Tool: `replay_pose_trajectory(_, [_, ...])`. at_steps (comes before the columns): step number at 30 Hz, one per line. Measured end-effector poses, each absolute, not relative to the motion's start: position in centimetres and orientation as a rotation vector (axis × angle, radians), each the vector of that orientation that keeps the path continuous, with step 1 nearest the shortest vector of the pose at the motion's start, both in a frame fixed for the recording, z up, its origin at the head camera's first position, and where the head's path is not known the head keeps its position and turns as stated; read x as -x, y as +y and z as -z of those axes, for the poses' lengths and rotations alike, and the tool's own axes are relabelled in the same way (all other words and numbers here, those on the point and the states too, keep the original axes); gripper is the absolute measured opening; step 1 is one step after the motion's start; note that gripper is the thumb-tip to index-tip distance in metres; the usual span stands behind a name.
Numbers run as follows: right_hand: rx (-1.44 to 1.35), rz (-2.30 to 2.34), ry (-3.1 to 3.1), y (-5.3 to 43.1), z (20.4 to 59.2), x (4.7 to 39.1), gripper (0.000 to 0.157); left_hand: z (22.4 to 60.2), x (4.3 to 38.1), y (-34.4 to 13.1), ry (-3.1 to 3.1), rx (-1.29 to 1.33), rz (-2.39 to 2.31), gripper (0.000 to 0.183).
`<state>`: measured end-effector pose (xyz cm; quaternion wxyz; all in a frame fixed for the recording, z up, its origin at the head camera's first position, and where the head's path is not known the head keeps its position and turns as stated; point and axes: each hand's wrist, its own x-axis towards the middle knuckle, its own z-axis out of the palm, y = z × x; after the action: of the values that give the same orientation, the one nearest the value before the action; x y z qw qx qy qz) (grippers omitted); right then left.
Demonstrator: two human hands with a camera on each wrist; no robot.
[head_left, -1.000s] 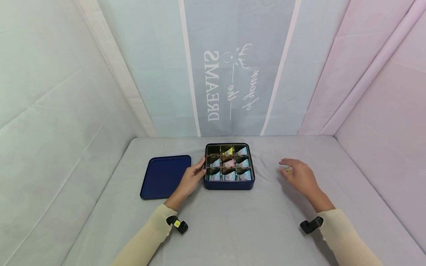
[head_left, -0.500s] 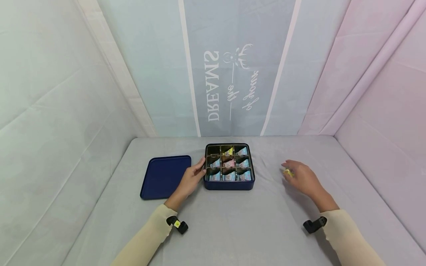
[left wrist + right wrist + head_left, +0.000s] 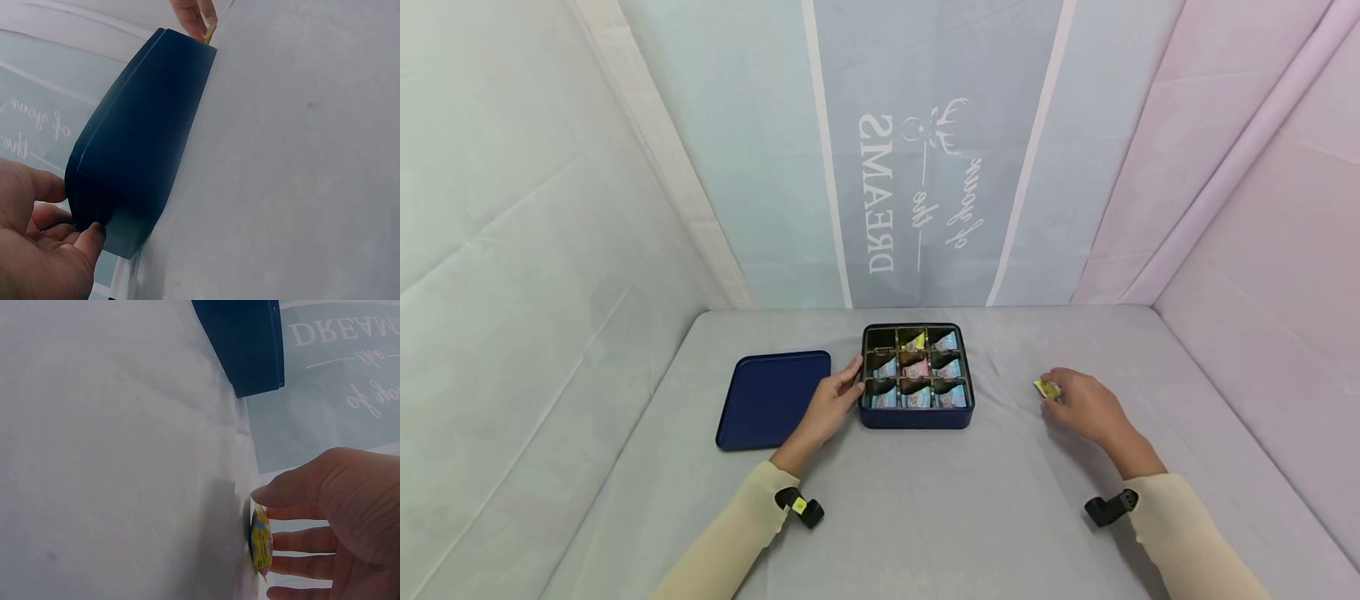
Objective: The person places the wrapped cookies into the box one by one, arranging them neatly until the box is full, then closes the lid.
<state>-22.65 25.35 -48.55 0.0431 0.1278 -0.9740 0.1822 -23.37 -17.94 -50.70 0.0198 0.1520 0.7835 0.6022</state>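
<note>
A navy tin box [image 3: 916,418] with a compartment insert sits on the table. My left hand [image 3: 832,398] is at its left side, index finger and thumb tips touching the wall; the left wrist view shows these fingers [image 3: 49,186] against the box end. Small wrapped candies fill most compartments: blue ones, a pink one [image 3: 915,368] in the middle and a yellow one [image 3: 914,342] in the back row. The back left compartment is empty. To the right of the box, my right hand [image 3: 1086,408] pinches a yellow wrapped candy [image 3: 261,547] between thumb and fingers, close over the tablecloth.
A flat navy lid [image 3: 771,400] lies left of the box, partly behind my left forearm. Grey cloth [image 3: 970,517] covers the table. A fabric backdrop [image 3: 1022,267] with printed words stands behind, and fabric walls rise at both sides.
My right hand has shifted slightly right and toward me, and its fingers have drawn in. More of the yellow candy shows at the fingertips. My left hand and the box have not moved.
</note>
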Motion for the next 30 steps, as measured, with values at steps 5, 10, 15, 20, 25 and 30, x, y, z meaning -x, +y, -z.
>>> replay_pose_trajectory(5, [-0.334, -0.550, -2.997, 25.35, 48.36, 22.52, 0.041, 50.71, 23.24, -18.00, 2.429, -0.461, -1.860, 0.055])
replay_pose_trajectory(10, [-0.301, -0.540, -3.003, 25.28, 48.21, 22.37, 0.042, 50.75, 23.28, -18.00, 2.427, -0.474, -1.871, 0.055])
replay_pose_trajectory(15, [-0.299, -0.512, -2.985, 25.24, 48.37, 22.32, 0.042, 50.64, 23.25, -17.98, 2.427, -0.499, -1.877, 0.055])
replay_pose_trajectory(20, [-0.280, -0.489, -2.973, 25.32, 48.61, 22.10, 0.043, 50.50, 23.19, -17.95, 2.424, -0.497, -1.869, 0.055])
replay_pose_trajectory(25, [-0.246, -0.466, -2.976, 25.26, 48.84, 21.88, 0.044, 50.35, 23.10, -17.93, 2.423, -0.490, -1.868, 0.055])
replay_pose_trajectory(30, [-0.219, -0.445, -2.970, 25.16, 49.01, 21.83, 0.048, 50.32, 23.06, -17.99, 2.431, -0.497, -1.864, 0.055])
